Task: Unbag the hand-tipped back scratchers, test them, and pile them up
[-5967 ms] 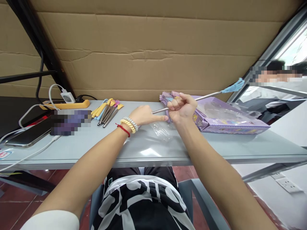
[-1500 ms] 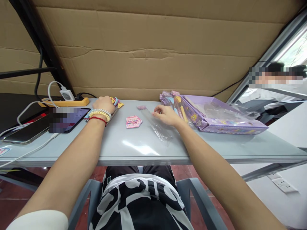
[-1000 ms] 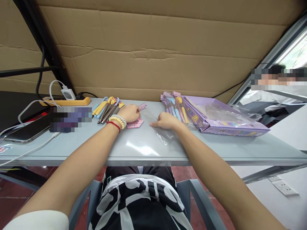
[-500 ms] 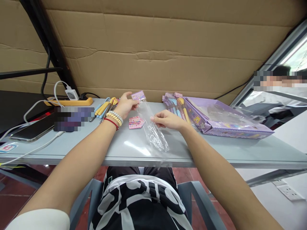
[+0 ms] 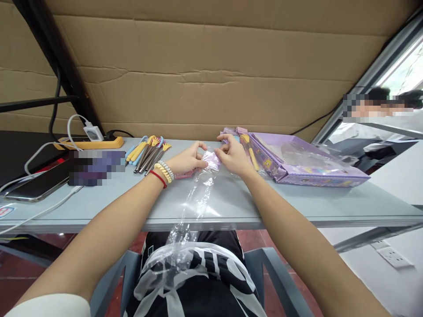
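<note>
A long clear plastic bag point(image 5: 194, 211) with a shiny pinkish-purple header point(image 5: 211, 159) lies between my hands. Its lower end drapes over the table edge onto my lap. My left hand point(image 5: 189, 159) pinches the header from the left, thumb in front. On the right side, my right hand point(image 5: 234, 156) holds the header's edge with its thumb, the fingers curled behind. Pink printed cards point(image 5: 185, 175) lie under my left wrist, mostly covered. Left of that wrist, several pens point(image 5: 152, 155) with yellow and blue ends are bunched together.
An open purple box point(image 5: 317, 177) with clear plastic inside stands at the right, beside bagged pens point(image 5: 251, 154). At the left are a phone point(image 5: 33, 185), cables and a yellow power strip point(image 5: 114, 143). Cardboard point(image 5: 211, 79) walls the back. People sit beyond the right side.
Both hands have come together at the bag's header, the left moving right. The bag has turned and slid toward me, its end now over the table edge. The view has shifted slightly.
</note>
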`<act>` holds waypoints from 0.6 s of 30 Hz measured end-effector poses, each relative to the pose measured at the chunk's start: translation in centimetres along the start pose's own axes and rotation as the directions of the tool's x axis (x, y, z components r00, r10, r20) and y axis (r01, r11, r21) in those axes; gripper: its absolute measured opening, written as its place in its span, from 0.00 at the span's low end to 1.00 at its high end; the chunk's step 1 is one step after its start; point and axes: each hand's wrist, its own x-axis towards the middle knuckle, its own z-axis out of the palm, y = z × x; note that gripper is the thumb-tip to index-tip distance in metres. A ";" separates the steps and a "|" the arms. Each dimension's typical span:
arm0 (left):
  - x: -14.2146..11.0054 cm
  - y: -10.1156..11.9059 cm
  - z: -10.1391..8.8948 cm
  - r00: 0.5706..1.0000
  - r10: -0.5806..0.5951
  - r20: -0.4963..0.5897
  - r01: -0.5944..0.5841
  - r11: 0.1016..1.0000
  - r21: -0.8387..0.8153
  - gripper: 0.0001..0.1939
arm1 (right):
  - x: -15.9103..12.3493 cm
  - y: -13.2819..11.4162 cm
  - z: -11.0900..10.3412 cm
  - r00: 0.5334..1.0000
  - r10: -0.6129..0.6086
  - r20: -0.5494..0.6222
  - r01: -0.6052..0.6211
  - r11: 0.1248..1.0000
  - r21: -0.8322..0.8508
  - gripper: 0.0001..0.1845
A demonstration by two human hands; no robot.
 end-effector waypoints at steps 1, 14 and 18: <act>0.0 -0.1 0.0 1.000 0.023 -0.003 -0.023 1.000 0.015 0.26 | 0.1 -0.1 -0.1 1.000 0.030 -0.006 -0.030 0.999 0.015 0.19; 0.1 0.2 0.0 0.980 0.197 -0.007 -0.186 0.936 0.299 0.30 | 0.0 -0.6 -1.0 0.974 -0.224 -0.034 0.225 0.974 0.025 0.12; -0.1 0.4 0.3 0.984 0.178 -0.017 -0.164 0.935 0.314 0.30 | -0.2 -0.5 -1.0 0.975 -0.201 0.094 0.209 0.974 -0.090 0.08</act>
